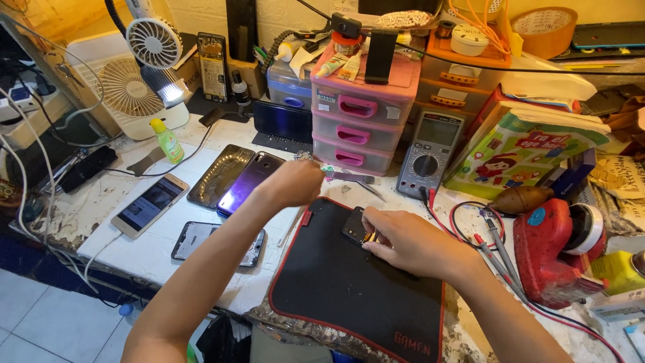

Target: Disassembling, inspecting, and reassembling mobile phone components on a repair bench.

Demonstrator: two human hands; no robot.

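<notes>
My right hand [406, 238] rests on a black mat with red trim [349, 289] and pinches a small dark phone part [354, 226] at its upper edge. My left hand [295, 181] is stretched forward past the mat toward a pair of metal tweezers [356, 179] lying in front of the pink drawer unit [359, 117]; its fingers are curled and something small and metallic shows at the fingertips, though I cannot tell what it grips. Two dark phones [238, 176] lie just left of that hand.
A multimeter [427, 153] with red and black leads stands right of the drawers. A white phone [150, 205] and a phone frame [201, 238] lie at left. Two small fans [138, 74], a green bottle [168, 141], a red tool [554, 249] and a colourful box [517, 151] crowd the bench.
</notes>
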